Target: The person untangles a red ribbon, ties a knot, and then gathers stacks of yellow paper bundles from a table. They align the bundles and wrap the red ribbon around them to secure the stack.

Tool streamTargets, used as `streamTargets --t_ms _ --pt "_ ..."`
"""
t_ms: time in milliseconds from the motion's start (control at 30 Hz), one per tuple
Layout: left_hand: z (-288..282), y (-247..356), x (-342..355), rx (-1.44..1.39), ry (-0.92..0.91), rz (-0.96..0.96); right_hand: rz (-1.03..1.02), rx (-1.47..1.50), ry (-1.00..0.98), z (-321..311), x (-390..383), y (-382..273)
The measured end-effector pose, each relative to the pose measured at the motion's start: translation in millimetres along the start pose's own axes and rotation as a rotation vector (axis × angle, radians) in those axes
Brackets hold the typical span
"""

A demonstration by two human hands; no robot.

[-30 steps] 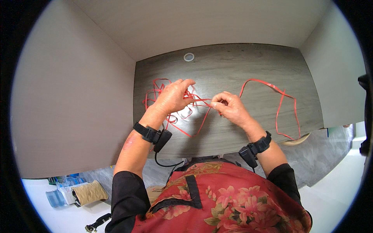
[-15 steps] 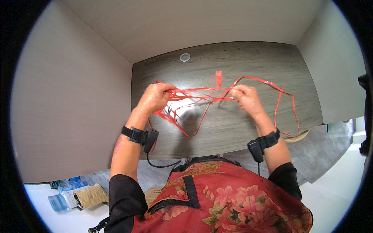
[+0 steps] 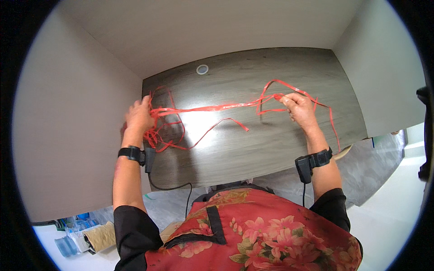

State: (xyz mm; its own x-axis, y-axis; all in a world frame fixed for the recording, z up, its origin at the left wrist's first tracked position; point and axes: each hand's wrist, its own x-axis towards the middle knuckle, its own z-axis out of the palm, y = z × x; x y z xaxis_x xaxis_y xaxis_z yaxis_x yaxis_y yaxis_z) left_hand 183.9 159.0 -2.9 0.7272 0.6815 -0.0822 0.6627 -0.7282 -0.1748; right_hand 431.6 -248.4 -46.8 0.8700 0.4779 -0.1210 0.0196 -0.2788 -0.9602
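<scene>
At left I see the left hand (image 3: 139,115) beside the tangle of red ribbon (image 3: 153,135), and I cannot tell whether its grip is closed. From there some strands (image 3: 217,108) stretch over the surface (image 3: 226,153) to the right hand (image 3: 299,109), whose grip pinches them. In my judgement, a hard pull could tighten the tangle into a knot, because its loops are crossing, or the thin strands could slip from the pinch.

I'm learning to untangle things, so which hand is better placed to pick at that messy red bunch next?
Probably the left hand: it's beside the tangled red ribbon. The right hand is farther off, its fingers pinching a stretched strand.
</scene>
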Motion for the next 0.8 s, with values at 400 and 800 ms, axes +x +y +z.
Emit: streamTargets --t_ms 400,800 --pt "-6 234 -30 -0.953 -0.074 0.837 -0.229 0.026 -0.19 18 -17 -16" --pt "-1 253 -40 -1.347 -0.496 0.571 -0.238 0.004 -0.258 12 -29 -2"
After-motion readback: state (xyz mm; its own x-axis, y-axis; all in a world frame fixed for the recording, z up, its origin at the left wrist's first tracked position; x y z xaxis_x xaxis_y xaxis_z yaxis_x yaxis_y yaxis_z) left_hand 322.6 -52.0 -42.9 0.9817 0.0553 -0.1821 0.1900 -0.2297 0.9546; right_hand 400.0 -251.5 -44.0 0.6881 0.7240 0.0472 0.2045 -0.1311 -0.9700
